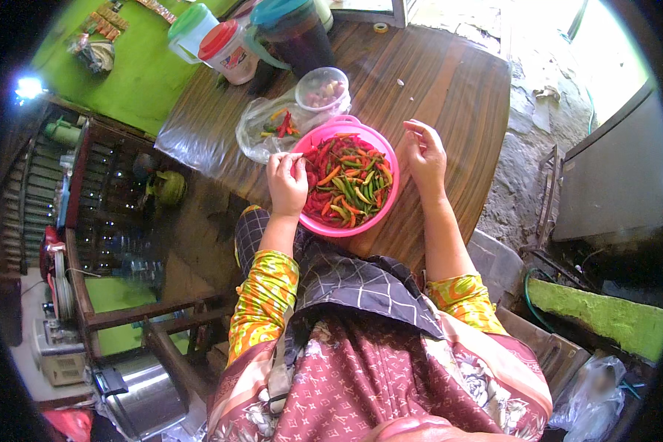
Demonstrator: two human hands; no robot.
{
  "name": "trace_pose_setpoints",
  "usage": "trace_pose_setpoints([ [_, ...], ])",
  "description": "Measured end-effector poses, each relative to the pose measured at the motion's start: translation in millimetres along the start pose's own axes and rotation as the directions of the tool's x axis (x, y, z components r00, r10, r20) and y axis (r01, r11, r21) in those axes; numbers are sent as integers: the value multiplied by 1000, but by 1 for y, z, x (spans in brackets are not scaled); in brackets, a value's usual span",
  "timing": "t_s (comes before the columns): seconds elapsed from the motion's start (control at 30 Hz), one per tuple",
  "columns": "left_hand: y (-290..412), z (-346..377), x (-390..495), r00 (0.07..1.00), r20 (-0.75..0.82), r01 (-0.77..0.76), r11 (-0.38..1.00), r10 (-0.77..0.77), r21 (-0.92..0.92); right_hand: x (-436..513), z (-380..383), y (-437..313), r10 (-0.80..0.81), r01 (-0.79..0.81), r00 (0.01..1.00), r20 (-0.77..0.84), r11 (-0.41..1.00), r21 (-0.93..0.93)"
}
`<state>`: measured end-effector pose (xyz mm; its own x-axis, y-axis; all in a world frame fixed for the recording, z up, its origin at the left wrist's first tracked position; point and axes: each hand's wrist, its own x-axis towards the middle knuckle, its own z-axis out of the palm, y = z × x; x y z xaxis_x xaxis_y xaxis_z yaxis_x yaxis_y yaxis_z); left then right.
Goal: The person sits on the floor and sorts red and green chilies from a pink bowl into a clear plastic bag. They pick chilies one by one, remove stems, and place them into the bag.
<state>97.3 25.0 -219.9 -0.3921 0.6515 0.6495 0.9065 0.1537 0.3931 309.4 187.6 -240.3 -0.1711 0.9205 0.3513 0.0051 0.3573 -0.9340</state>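
A pink plastic basin (396, 185) full of red, orange, yellow and green chili peppers (353, 182) sits at the near edge of the table. At its left rim is my left hand (287, 182), thumb and fingertips together; whether a small chili is pinched there cannot be made out. My right hand (424, 152) hovers right of the basin, its fingers curled loosely, with nothing visible in them. Behind the basin at the left, a clear plastic bag (254, 130) has a few chilies (284, 126) on it. A clear tub (304, 96) of what look like peeled shallots stands beside them.
Lidded plastic pitchers, one green (190, 36), one red (229, 55) and one teal with dark liquid (293, 38), stand at the back left of the wooden table (447, 83). A tape roll (380, 27) lies at the far edge. Wooden rails (143, 312) are at left.
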Motion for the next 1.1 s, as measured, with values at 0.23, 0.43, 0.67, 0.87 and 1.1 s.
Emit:
trace_pose_setpoints([
  [0.23,-5,3,1,1000,1,1,1000,-1,-23,3,-6,-4,-52,51,998,-23,998,-26],
  [0.43,-5,1,5,999,34,42,997,-39,-67,11,-5,4,-61,52,994,-90,994,-91],
  [0.67,-3,-12,13,983,159,115,987,-96,-115,7,8,9,-27,20,999,-44,986,-163],
  [0.87,-1,-21,41,905,332,328,933,-266,-148,7,9,8,-3,-3,999,-34,983,-184],
  [1.1,4,-19,56,881,472,229,873,2,-431,2,7,6,-106,95,993,-50,978,-184],
])
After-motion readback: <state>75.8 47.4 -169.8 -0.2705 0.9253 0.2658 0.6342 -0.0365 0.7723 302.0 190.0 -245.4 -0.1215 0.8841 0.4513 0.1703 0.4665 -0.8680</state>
